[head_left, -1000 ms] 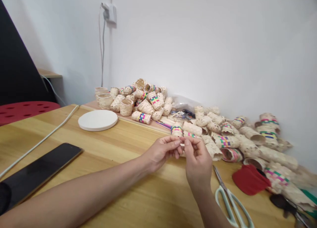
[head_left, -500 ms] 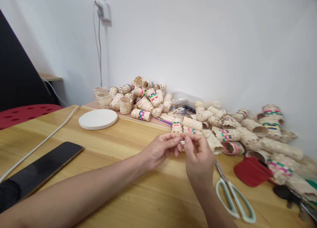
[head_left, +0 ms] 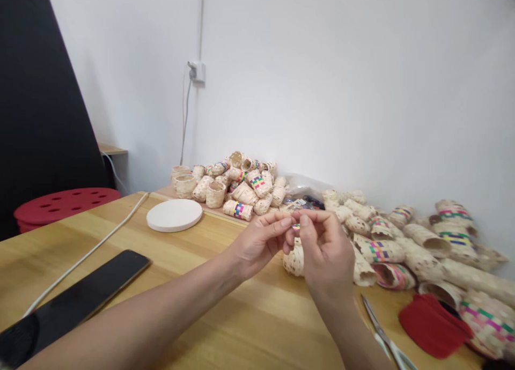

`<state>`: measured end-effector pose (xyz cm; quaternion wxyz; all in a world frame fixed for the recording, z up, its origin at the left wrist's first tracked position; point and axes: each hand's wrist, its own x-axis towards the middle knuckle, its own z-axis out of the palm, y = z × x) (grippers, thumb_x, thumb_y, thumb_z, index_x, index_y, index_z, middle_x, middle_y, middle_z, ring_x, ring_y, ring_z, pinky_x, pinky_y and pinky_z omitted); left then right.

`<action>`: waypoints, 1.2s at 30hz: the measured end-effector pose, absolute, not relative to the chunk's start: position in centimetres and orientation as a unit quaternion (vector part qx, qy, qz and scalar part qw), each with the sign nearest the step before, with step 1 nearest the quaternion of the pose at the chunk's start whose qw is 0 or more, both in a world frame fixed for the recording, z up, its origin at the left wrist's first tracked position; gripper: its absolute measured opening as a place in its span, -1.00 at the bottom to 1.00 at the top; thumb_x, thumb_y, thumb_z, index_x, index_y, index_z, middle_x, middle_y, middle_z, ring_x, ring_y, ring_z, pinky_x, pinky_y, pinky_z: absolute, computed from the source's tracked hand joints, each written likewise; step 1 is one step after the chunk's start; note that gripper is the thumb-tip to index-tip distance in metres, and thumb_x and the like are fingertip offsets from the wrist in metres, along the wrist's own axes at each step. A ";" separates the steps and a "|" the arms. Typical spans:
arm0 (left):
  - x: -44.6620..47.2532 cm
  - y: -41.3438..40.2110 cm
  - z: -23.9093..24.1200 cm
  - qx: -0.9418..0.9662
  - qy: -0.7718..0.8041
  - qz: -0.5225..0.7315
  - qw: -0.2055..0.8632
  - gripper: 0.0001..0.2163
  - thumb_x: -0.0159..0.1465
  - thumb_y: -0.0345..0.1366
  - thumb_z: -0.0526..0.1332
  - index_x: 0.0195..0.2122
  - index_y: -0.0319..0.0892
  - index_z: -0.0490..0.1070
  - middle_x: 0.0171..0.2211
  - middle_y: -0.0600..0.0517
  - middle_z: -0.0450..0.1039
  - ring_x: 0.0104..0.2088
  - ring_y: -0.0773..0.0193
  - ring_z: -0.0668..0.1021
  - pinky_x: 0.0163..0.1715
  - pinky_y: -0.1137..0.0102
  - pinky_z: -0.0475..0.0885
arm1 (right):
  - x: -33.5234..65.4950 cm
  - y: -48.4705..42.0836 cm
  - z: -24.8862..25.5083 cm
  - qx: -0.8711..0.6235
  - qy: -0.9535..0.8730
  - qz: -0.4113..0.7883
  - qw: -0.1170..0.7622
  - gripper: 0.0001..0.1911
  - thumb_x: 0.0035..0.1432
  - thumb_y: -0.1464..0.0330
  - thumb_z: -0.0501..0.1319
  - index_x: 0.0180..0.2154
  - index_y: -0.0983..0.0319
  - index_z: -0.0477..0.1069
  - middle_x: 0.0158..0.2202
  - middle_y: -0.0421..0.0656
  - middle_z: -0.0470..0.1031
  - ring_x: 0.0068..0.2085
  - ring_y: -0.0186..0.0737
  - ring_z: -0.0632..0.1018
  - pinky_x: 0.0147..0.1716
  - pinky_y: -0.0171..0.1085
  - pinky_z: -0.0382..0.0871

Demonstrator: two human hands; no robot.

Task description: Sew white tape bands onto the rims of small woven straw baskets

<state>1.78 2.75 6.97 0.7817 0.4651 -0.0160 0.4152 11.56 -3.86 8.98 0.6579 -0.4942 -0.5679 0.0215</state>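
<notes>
My left hand (head_left: 260, 245) and my right hand (head_left: 328, 257) meet fingertip to fingertip above the wooden table (head_left: 241, 316). Thumb and forefinger of each are pinched together. Whatever lies between the tips is too small to make out. Just behind and below the fingers is a pale woven tube (head_left: 293, 260), partly hidden by my right hand. Scissors (head_left: 378, 322) with pale handles lie to the right of my right wrist, their handles cut off by the frame edge.
Woven bamboo tubes (head_left: 380, 251), some with coloured bands, are heaped along the wall. A white round disc (head_left: 174, 215) and a dark phone (head_left: 80, 300) lie left, beside a white cable (head_left: 92, 238). A red cloth piece (head_left: 432, 327) sits right; a red stool (head_left: 66, 205) stands beyond the table.
My view has tilted up and turned left, so the table things appear lower and further right. Both hands keep the same pinched pose, and more of the woven tube behind them shows.
</notes>
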 end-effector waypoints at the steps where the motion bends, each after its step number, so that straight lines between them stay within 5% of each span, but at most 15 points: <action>1: 1.6 2.8 7.2 0.464 -0.020 0.422 0.779 -0.85 0.18 -0.29 0.31 -0.38 -0.30 0.47 -0.63 0.09 0.38 -0.62 0.46 0.42 -0.51 0.55 0.29 | 11.4 -3.6 9.2 -0.484 -0.573 0.030 0.661 -0.80 0.23 0.23 0.13 -0.27 0.23 0.38 -0.42 -0.19 0.50 -0.48 -0.32 0.51 -0.49 -0.31 0.40; 5: 1.2 3.1 7.9 0.460 -0.026 0.438 0.772 -0.85 0.17 -0.30 0.32 -0.37 -0.31 0.47 -0.63 0.09 0.38 -0.64 0.48 0.41 -0.56 0.59 0.28 | 10.9 -2.7 9.3 -0.450 -0.586 0.082 0.669 -0.81 0.26 0.23 0.11 -0.26 0.22 0.34 -0.59 -0.30 0.38 -0.60 -0.36 0.44 -0.57 -0.33 0.36; 36: 1.4 3.5 7.6 0.459 0.026 0.459 0.760 -0.84 0.14 -0.29 0.34 -0.41 -0.30 0.47 -0.61 0.09 0.40 -0.64 0.49 0.39 -0.54 0.54 0.25 | 10.7 -2.1 9.6 -0.460 -0.560 0.098 0.682 -0.78 0.22 0.20 0.14 -0.30 0.23 0.36 -0.61 -0.29 0.39 -0.62 -0.35 0.43 -0.59 -0.35 0.37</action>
